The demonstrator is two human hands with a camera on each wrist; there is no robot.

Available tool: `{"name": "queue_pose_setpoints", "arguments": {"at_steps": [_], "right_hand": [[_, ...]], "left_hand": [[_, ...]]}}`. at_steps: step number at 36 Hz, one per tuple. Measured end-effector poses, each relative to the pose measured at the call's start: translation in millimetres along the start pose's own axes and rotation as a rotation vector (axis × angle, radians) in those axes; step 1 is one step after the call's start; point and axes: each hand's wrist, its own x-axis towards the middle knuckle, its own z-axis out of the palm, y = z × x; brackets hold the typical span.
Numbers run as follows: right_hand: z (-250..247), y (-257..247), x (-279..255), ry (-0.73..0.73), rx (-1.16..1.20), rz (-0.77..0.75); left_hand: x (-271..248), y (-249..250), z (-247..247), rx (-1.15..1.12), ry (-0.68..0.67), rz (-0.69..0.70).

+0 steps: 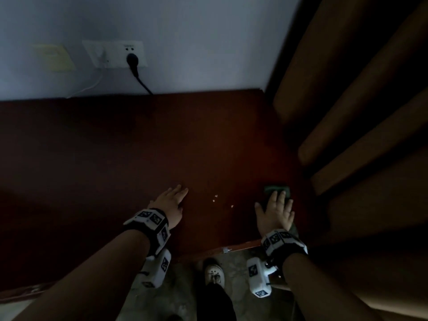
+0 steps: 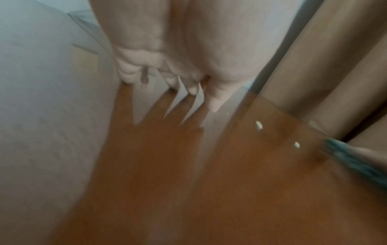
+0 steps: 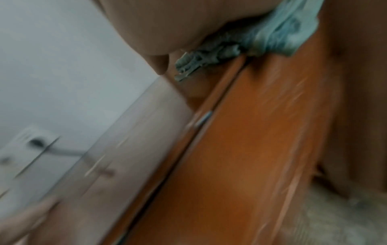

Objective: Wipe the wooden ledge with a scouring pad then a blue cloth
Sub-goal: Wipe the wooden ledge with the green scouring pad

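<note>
Left hand point(image 1: 171, 205) lies flat, fingers straight, on the wooden ledge point(image 1: 115, 147); right hand point(image 1: 275, 213) presses the green scouring pad point(image 1: 276, 188) flat beside the curtain point(image 1: 361, 117); white crumbs point(image 1: 215, 196) between.

Two hands point(image 1: 172, 206); one scouring pad point(image 1: 276, 188); three white crumbs point(image 1: 215, 196); one wooden ledge point(image 1: 139, 147); one plug point(image 1: 133, 60).

Dim room: a pale wall point(image 1: 185, 31) rises beyond the hands, with a white socket plate point(image 1: 115, 53), a black plug point(image 1: 132, 59) and a yellow note point(image 1: 54, 56); tan curtain folds point(image 1: 359, 112) hang to their right; mottled grey floor point(image 1: 162, 297) below
</note>
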Motion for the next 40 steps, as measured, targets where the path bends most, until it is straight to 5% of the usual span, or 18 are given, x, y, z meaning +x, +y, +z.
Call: {"name": "queue_pose_setpoints", "arguments": {"at_steps": [12,19,22,26,29,33,37,40], "right_hand": [[32,-114,-38,-0.1,-0.032,-0.337],[47,-122,-53,-0.216,-0.174,-0.954],[40,-107,-36,-0.326,-0.11,-1.078],[27,-76,-19,-0.215,0.179,-0.949],[11,-56,-13,-0.039,0.352,-0.648],[0,-45,0,0.013,0.28,-0.212],[17,-72,-4,0.008,0.115,-0.089],[29,-105,-21,-0.024,0.024,-0.185]], "left_hand": [[-31,-38,3,-0.073,0.041,-0.238],[-49,-67,17,-0.003,-0.039,-0.227],[-57,-72,17,0.031,-0.047,-0.183],[-60,-79,21,0.042,-0.062,-0.151],[-62,-80,20,0.049,-0.086,-0.134],[-62,-81,16,0.041,-0.1,-0.119],[-60,-84,19,0.016,-0.082,-0.108],[-57,-87,20,-0.006,-0.066,-0.103]]}}
